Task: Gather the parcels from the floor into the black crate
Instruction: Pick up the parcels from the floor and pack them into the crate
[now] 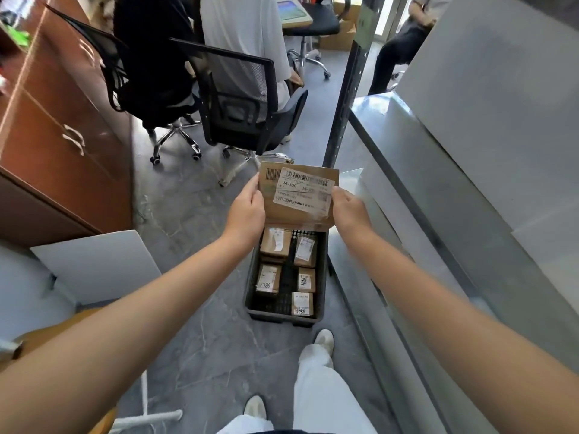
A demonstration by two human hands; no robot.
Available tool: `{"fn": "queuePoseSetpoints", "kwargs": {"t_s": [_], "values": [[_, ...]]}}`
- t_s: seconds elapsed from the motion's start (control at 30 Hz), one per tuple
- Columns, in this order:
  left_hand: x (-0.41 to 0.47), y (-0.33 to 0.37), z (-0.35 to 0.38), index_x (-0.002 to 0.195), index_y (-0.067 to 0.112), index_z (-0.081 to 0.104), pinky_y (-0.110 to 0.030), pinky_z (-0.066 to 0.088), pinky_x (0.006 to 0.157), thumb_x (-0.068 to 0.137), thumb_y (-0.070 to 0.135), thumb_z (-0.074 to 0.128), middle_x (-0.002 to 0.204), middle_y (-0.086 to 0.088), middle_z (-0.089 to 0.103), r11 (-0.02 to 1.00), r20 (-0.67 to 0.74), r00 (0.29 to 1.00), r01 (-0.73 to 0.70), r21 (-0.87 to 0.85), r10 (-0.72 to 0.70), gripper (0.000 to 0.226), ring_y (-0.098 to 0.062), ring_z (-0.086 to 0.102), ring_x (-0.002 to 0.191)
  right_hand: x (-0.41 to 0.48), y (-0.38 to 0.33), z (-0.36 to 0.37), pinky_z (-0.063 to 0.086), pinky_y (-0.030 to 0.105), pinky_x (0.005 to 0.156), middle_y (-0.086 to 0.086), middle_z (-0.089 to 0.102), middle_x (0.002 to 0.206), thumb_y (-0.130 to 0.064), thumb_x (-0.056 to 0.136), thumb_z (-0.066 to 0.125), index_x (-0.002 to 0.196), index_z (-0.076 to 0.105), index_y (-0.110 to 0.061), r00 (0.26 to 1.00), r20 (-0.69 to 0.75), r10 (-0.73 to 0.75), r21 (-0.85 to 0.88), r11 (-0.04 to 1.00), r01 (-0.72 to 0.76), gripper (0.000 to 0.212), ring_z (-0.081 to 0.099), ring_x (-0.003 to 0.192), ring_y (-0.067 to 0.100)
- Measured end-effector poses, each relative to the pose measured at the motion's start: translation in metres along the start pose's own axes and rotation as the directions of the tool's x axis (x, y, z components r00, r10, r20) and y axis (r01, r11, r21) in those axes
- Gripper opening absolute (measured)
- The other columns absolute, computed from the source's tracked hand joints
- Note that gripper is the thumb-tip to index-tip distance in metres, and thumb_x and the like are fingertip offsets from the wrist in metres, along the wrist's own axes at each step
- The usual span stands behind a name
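I hold a flat brown cardboard parcel (pixel 297 195) with a white barcode label up in front of me, above the far end of the black crate (pixel 250 292). My left hand (pixel 246 211) grips its left edge and my right hand (pixel 347 211) grips its right edge. The crate stands on the grey floor below. It holds several small brown parcels (pixel 275 242) with white labels, lying flat in two rows. The held parcel hides the crate's far rim.
Two people sit on black mesh office chairs (pixel 238 98) beyond the crate. A brown wooden cabinet (pixel 59 130) is at the left and grey metal shelving (pixel 438 183) at the right. A white board (pixel 94 264) leans at the lower left. My feet stand just behind the crate.
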State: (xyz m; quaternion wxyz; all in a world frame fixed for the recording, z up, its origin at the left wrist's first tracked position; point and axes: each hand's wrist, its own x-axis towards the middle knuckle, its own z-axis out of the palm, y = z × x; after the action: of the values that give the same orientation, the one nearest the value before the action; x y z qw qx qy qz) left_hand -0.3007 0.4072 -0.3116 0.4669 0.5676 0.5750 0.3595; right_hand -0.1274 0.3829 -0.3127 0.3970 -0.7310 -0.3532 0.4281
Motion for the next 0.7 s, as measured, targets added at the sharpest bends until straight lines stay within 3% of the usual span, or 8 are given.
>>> {"fn": "queuePoseSetpoints", "kwargs": {"t_s": [0.07, 0.17, 0.23, 0.33, 0.43, 0.5, 0.63, 0.7], "values": [[0.018, -0.004, 0.015, 0.145, 0.023, 0.045, 0.0, 0.036, 0.083, 0.105, 0.012, 0.027, 0.127, 0.012, 0.055, 0.999, -0.007, 0.999, 0.031, 0.012, -0.031, 0.046, -0.001, 0.049, 0.114, 0.026, 0.007, -0.004, 0.047, 0.021, 0.064, -0.001, 0.069, 0.1, -0.034, 0.104, 0.03, 0.11, 0.065, -0.016, 1.0, 0.028, 0.009, 0.016, 1.0, -0.009, 0.04, 0.065, 0.089, 0.009], [0.046, -0.015, 0.038, 0.144, 0.022, 0.046, -0.004, 0.037, 0.089, 0.104, 0.011, 0.027, 0.123, 0.01, 0.055, 0.995, -0.052, 0.995, 0.084, 0.059, -0.081, 0.046, -0.005, 0.049, 0.115, 0.065, 0.022, -0.003, 0.051, 0.025, 0.074, 0.0, 0.068, 0.105, -0.034, 0.104, 0.031, 0.113, 0.061, -0.017, 0.994, 0.09, 0.061, 0.014, 0.998, -0.063, 0.036, 0.064, 0.095, 0.012], [0.065, -0.024, 0.051, 0.142, 0.02, 0.049, -0.002, 0.037, 0.082, 0.103, 0.008, 0.029, 0.12, 0.009, 0.057, 0.987, -0.077, 0.988, 0.14, 0.079, -0.134, 0.046, -0.007, 0.051, 0.112, 0.092, 0.031, -0.001, 0.053, 0.032, 0.085, 0.0, 0.068, 0.108, -0.034, 0.104, 0.031, 0.112, 0.06, -0.02, 0.988, 0.125, 0.095, 0.005, 0.995, -0.096, 0.033, 0.064, 0.1, 0.015], [0.089, -0.038, 0.067, 0.139, 0.023, 0.052, -0.013, 0.039, 0.086, 0.102, 0.006, 0.03, 0.121, 0.009, 0.06, 0.963, -0.111, 0.959, 0.267, 0.034, -0.261, 0.047, -0.009, 0.053, 0.112, 0.127, 0.046, 0.003, 0.054, 0.037, 0.089, -0.001, 0.066, 0.111, -0.031, 0.102, 0.031, 0.115, 0.058, -0.023, 0.974, 0.162, 0.159, -0.015, 0.987, -0.158, 0.031, 0.063, 0.1, 0.015], [0.11, -0.059, 0.08, 0.135, 0.023, 0.055, 0.001, 0.037, 0.07, 0.101, 0.004, 0.03, 0.116, 0.011, 0.06, 0.941, -0.116, 0.934, 0.339, 0.001, -0.337, 0.046, -0.007, 0.053, 0.108, 0.156, 0.066, 0.014, 0.055, 0.033, 0.085, -0.004, 0.065, 0.114, -0.031, 0.102, 0.031, 0.126, 0.055, -0.024, 0.963, 0.179, 0.203, -0.06, 0.979, -0.195, 0.035, 0.062, 0.098, 0.011], [0.121, -0.079, 0.087, 0.134, 0.023, 0.056, 0.001, 0.035, 0.065, 0.102, 0.003, 0.03, 0.116, 0.012, 0.06, 0.92, -0.107, 0.914, 0.392, -0.012, -0.391, 0.046, -0.006, 0.054, 0.106, 0.17, 0.082, 0.022, 0.054, 0.037, 0.092, -0.006, 0.065, 0.118, -0.033, 0.101, 0.031, 0.131, 0.053, -0.025, 0.954, 0.185, 0.237, -0.078, 0.971, -0.227, 0.038, 0.062, 0.103, 0.012], [0.142, -0.131, 0.095, 0.142, 0.022, 0.05, -0.003, 0.037, 0.071, 0.103, 0.007, 0.031, 0.129, 0.008, 0.058, 0.874, -0.062, 0.872, 0.486, 0.008, -0.485, 0.046, -0.006, 0.052, 0.113, 0.19, 0.121, 0.041, 0.053, 0.036, 0.095, -0.008, 0.063, 0.117, -0.031, 0.105, 0.035, 0.136, 0.048, -0.025, 0.926, 0.179, 0.332, -0.109, 0.942, -0.317, 0.034, 0.062, 0.104, 0.009], [0.153, -0.165, 0.097, 0.144, 0.022, 0.048, -0.009, 0.042, 0.084, 0.101, 0.007, 0.034, 0.134, 0.007, 0.058, 0.855, -0.025, 0.856, 0.518, 0.026, -0.517, 0.047, -0.009, 0.054, 0.118, 0.2, 0.141, 0.055, 0.052, 0.038, 0.097, -0.007, 0.062, 0.122, -0.031, 0.104, 0.036, 0.139, 0.046, -0.025, 0.914, 0.171, 0.368, -0.137, 0.928, -0.348, 0.036, 0.061, 0.108, 0.012]]}}
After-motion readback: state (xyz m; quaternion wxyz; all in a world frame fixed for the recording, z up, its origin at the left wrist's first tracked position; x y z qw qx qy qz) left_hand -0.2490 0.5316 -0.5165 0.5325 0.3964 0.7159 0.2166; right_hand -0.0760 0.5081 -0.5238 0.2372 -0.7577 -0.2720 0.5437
